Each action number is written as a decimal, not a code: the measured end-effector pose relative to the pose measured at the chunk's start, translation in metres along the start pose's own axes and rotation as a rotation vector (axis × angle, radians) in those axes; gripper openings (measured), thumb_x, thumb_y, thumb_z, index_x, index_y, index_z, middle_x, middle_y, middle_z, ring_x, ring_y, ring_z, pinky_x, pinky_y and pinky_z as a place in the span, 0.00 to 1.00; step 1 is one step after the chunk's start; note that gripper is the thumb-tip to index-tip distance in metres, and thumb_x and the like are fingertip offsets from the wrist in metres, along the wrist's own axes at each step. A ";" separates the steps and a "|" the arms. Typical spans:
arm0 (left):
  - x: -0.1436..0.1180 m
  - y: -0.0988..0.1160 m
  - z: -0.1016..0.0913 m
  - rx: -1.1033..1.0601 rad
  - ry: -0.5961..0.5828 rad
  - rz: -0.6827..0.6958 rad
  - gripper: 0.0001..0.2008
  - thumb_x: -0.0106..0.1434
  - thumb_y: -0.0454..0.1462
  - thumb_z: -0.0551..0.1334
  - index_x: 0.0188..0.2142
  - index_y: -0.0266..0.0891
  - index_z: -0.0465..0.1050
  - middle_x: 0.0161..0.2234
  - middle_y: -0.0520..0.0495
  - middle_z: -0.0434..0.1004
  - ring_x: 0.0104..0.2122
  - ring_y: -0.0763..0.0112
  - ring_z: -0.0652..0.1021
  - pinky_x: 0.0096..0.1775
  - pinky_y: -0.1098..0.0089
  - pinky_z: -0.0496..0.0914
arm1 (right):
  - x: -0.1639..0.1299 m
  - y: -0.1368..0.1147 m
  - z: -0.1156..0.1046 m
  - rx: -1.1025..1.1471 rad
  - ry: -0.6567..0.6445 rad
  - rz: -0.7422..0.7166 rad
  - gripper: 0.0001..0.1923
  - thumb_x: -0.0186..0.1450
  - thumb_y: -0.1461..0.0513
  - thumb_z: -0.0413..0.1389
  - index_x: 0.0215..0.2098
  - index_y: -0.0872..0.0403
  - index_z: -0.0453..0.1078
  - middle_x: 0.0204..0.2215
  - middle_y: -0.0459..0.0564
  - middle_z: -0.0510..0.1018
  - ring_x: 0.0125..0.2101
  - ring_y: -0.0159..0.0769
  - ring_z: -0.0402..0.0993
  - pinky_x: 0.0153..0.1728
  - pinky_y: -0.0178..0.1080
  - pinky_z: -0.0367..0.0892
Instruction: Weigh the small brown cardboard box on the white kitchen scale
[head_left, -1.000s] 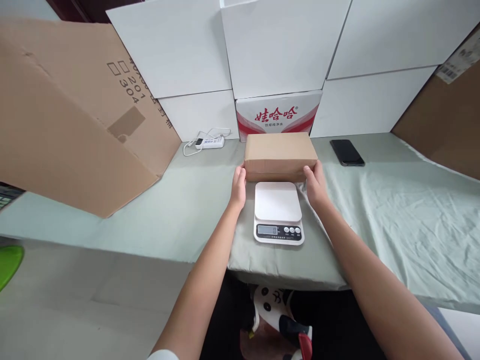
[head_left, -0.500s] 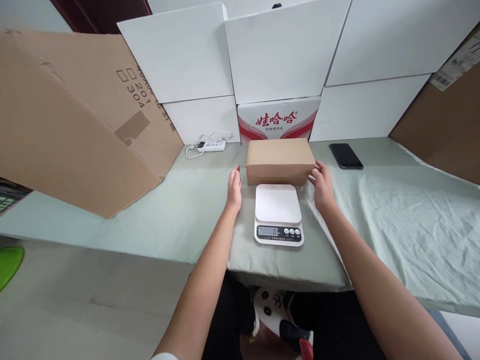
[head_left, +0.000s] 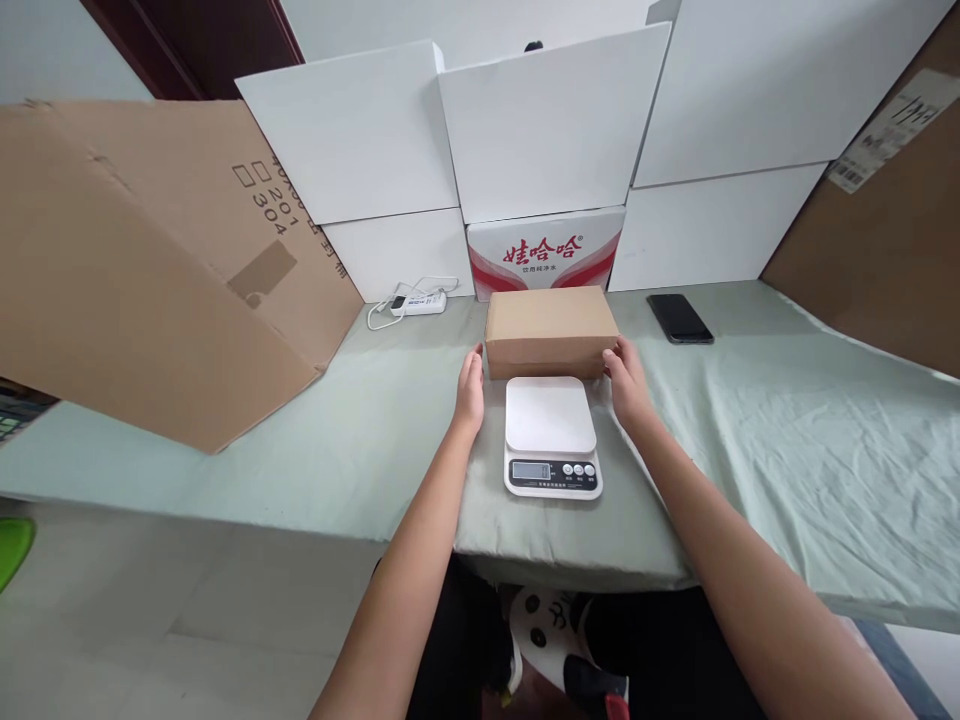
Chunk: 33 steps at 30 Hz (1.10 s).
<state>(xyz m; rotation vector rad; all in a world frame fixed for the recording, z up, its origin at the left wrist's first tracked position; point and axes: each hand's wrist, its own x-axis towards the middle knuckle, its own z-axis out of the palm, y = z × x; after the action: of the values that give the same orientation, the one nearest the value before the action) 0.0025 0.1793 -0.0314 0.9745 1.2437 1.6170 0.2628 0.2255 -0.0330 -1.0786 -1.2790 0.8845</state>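
1. Clock's centered on the digital kitchen scale (head_left: 550,420), which sits on the pale green tablecloth (head_left: 352,450) with its display and three buttons facing the person. Digits are too small to read, sorry.
2. The small brown cardboard box (head_left: 551,325) is at 12 o'clock, lying flat on the cloth right behind the scale's platform. Hard to say if the two actually touch.
3. Left hand (head_left: 469,392) is at about 10 o'clock, upright just beside the box's left end. Fingers are pretty much straight, palm turned in, nothing clasped. Can't make out whether the fingertips touch the cardboard.
4. Right hand (head_left: 628,387) is a bit short of 2 o'clock, fingers loosely bent around the box's near right corner. Looks like contact, but whether it's a real grip, no idea.
5. Straight past the box, also 12 o'clock, there's a red-and-white Wahaha water carton (head_left: 544,255) with plain white boxes (head_left: 555,135) stacked above it.
6. Black smartphone (head_left: 680,320) lies flat between 1 and 2. Between 10 and 11 there's a small white device (head_left: 420,304) with a loopy white cable (head_left: 384,326).
7. Big stuff: a large brown carton (head_left: 150,270) printed "201" and "304" leans at 10, and another brown carton (head_left: 892,240) with a barcode label stands around 2.
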 end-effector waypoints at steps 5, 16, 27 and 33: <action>-0.002 0.000 0.002 0.005 -0.068 0.053 0.32 0.77 0.59 0.55 0.70 0.46 0.73 0.76 0.42 0.70 0.78 0.56 0.67 0.77 0.55 0.60 | -0.005 -0.008 0.003 -0.033 -0.030 0.002 0.24 0.71 0.47 0.55 0.61 0.46 0.72 0.61 0.54 0.82 0.62 0.53 0.77 0.67 0.60 0.70; -0.005 0.004 0.005 -0.003 -0.110 0.009 0.36 0.78 0.60 0.52 0.75 0.46 0.68 0.79 0.45 0.64 0.80 0.56 0.61 0.79 0.55 0.56 | -0.011 -0.011 0.009 -0.056 -0.020 0.003 0.26 0.69 0.47 0.57 0.60 0.47 0.72 0.63 0.56 0.80 0.63 0.56 0.73 0.71 0.63 0.65; -0.033 0.029 0.009 -0.038 -0.148 0.154 0.41 0.74 0.66 0.54 0.75 0.47 0.69 0.80 0.46 0.61 0.82 0.51 0.56 0.80 0.54 0.54 | -0.031 -0.051 0.003 -0.050 0.020 -0.151 0.27 0.70 0.48 0.57 0.64 0.47 0.68 0.65 0.58 0.77 0.63 0.55 0.74 0.67 0.63 0.70; -0.063 0.040 -0.001 0.033 -0.084 0.247 0.39 0.75 0.65 0.55 0.74 0.46 0.70 0.79 0.44 0.64 0.81 0.50 0.61 0.79 0.53 0.56 | -0.059 -0.063 -0.006 -0.097 0.022 -0.113 0.29 0.68 0.48 0.59 0.63 0.48 0.65 0.62 0.60 0.76 0.61 0.55 0.75 0.61 0.61 0.72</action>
<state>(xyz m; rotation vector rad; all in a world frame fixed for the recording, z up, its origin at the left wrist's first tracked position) 0.0156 0.1137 0.0027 1.2437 1.1305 1.7279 0.2584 0.1504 0.0098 -1.0778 -1.3627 0.7299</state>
